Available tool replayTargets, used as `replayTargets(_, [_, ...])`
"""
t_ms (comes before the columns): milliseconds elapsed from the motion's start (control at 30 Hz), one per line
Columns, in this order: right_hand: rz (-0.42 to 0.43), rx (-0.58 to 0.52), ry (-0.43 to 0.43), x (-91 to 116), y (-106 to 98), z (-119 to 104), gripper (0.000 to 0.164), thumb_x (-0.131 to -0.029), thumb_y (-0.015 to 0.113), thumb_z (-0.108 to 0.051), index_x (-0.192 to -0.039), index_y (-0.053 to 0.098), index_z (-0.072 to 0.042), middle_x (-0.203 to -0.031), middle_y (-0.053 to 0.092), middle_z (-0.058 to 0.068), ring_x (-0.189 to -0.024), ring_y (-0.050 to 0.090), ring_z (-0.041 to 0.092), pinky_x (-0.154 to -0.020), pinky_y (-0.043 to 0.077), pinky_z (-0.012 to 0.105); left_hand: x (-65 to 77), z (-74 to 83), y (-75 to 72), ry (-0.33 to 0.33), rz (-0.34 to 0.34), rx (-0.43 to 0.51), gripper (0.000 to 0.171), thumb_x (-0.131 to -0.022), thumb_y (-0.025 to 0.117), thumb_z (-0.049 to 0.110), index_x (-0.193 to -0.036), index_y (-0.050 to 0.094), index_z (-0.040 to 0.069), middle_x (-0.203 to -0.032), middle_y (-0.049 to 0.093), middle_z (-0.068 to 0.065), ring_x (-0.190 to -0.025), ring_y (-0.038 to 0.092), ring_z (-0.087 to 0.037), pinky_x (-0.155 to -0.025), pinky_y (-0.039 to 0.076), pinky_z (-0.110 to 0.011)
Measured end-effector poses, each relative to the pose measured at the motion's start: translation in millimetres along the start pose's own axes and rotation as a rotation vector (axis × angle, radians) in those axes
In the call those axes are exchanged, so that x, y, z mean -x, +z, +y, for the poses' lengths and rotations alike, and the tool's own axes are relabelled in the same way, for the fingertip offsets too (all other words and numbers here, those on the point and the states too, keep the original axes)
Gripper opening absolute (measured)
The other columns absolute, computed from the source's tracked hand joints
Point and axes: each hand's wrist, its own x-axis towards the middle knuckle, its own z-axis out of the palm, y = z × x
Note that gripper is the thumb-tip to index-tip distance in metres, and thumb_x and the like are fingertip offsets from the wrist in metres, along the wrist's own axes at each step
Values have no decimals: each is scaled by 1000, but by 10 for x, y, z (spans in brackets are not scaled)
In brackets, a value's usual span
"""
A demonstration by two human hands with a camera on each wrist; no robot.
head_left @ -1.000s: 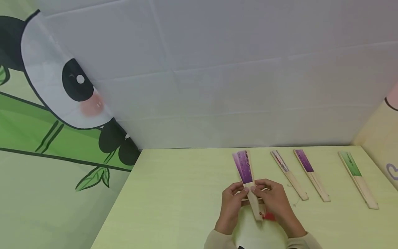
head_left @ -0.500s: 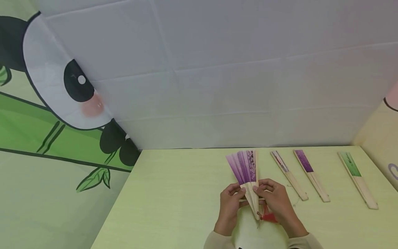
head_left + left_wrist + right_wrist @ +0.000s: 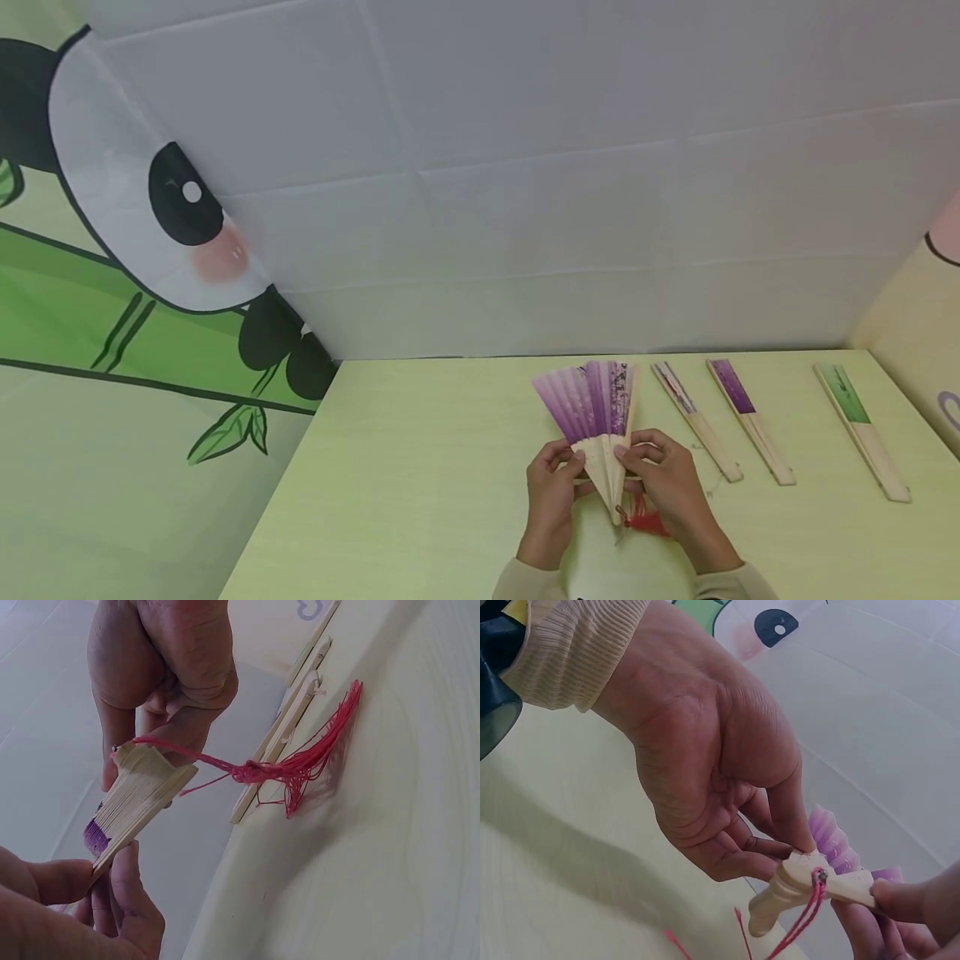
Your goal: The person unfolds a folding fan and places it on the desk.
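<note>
Three folded fans (image 3: 752, 429) lay on the right side of the pale yellow table (image 3: 390, 483), with a creased white sheet (image 3: 540, 192) behind it and a cartoon panda (image 3: 108, 167) to its left.

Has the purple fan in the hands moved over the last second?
Yes. Against the table, the held purple fan has spread wider: its left edge swung left, its right edge right, toward the nearest folded fan.

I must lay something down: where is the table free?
Widest: the table between its left edge and the left hand. Smaller: between closed purple fan and green fan. Crowded: around the spread fan, red tassel and right hand.
</note>
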Motion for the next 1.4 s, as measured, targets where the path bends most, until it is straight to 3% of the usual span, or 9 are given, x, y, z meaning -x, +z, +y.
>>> replayTargets(333, [39,-56,1,7,7,11,20,-103,66,-2,-116,53,5,-81,67,-1,-71,69,12,-64,64,27,17,8,-9,34,57,20,22,-100,64,0,-120,61,-8,-96,57,-3,-79,58,-12,-58,57,-19])
replayTargets(733, [49,-101,24,8,-2,11,17,-105,64,-3,-113,51,2,-83,69,-3,-72,71,11,-67,64,26,12,7,-9,62,122,62,18,-100,63,-1,-117,59,-6,-91,57,-1,-75,60,-11,-57,55,-19])
replayTargets(1400, [87,-195,14,12,39,30,16,-106,60,0,-112,45,3,-80,65,-2,-71,73,10,-69,65,26,30,12,-13,54,216,128,16,-101,62,0,-116,58,-5,-93,58,-3,-77,60,-13,-62,55,-22])
